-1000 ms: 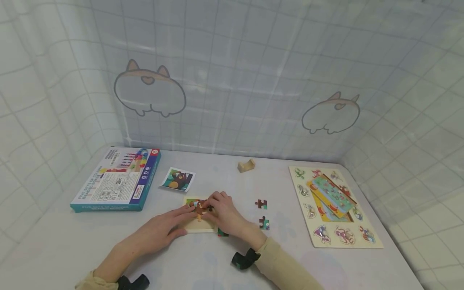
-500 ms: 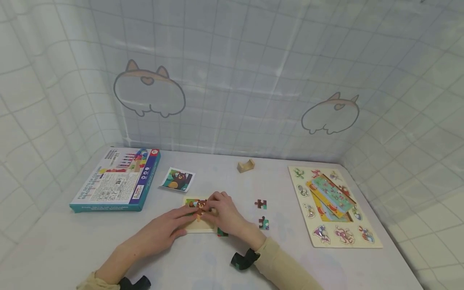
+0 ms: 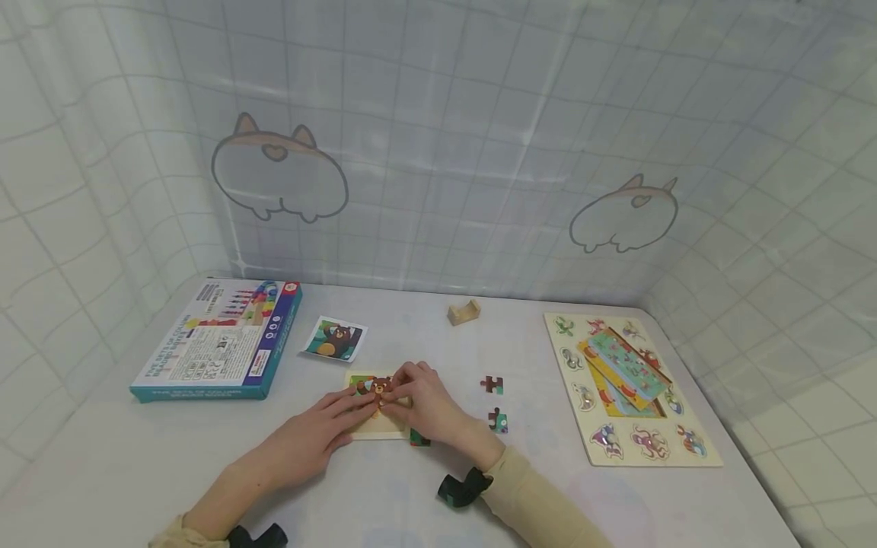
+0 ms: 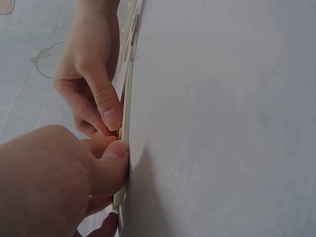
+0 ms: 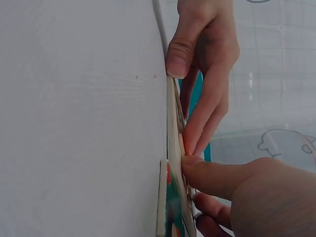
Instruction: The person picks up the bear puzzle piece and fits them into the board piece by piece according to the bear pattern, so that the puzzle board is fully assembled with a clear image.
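A small wooden puzzle board (image 3: 377, 434) lies in front of me, with bear-picture puzzle pieces (image 3: 379, 385) along its upper part. From the left, my left hand (image 3: 318, 430) presses straight fingertips onto these pieces, its thumb at the board's near edge. My right hand (image 3: 432, 403) pinches a puzzle piece against the bear's right side; its palm and fingers mostly hide that piece. In the right wrist view both hands' fingertips meet over the board's edge. A green loose piece (image 3: 419, 439) sticks out at the board's lower right corner, below the right wrist.
Two loose puzzle pieces (image 3: 492, 384) lie to the right. Behind the board are a bear picture card (image 3: 336, 339) and a small wooden block with a hollow (image 3: 464, 313). A flat box (image 3: 219, 342) lies left; a knob puzzle board (image 3: 575, 388) with cards on it lies right.
My left fingers have shifted slightly to the right over the bear pieces. The right hand stays nearly still at the same spot.
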A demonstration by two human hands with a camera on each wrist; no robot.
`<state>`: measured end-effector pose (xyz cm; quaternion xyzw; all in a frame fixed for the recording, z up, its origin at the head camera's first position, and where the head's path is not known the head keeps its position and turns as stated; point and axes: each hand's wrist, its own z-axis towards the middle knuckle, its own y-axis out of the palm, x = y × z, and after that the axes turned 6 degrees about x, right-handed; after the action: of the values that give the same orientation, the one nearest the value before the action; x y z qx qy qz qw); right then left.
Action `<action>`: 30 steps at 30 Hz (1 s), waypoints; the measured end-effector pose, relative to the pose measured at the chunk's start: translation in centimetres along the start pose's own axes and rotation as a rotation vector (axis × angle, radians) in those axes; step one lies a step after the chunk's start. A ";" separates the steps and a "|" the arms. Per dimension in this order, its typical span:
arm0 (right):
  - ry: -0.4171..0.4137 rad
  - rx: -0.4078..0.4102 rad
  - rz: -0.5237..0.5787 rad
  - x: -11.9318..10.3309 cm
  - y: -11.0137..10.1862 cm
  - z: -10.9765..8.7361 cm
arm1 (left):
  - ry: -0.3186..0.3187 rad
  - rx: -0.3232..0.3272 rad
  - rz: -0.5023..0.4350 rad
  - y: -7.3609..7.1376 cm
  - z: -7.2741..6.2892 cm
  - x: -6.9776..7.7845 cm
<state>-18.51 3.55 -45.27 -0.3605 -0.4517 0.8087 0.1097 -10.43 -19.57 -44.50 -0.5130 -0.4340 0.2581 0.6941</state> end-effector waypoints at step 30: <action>0.232 0.106 0.081 6.8 -7.9 -6.0 | -0.076 -0.023 -0.055 0.4 0.3 1.3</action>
<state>-20.47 15.35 -44.21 -0.4635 -0.3778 0.7879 0.1472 -10.02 -18.18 -44.41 -0.4986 -0.4772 0.2532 0.6779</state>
